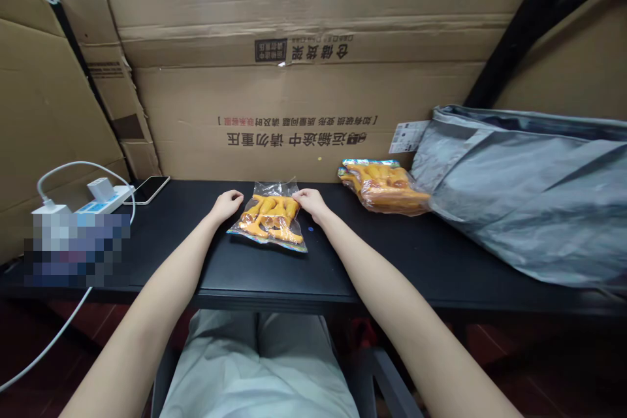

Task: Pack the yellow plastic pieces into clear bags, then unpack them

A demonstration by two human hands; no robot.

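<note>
We see the clear packet (271, 217) of orange pieces at the middle of the black table (274, 277), its patterned strip towards the table's front edge. Our right hand (312, 202) pinches the packet's far right corner between thumb and fingers. Our left hand (226, 206) is at the packet's far left side, fingers curled (whether they grip the plastic, we cannot tell). Right of the table's middle we have a second packet (385, 189), also of orange pieces, next to a grey bag (529, 202) at the table's right end. Towards the table's left end are a white power strip (104, 202) and a phone (151, 189); printed cardboard (294, 91) stands along its back.
</note>
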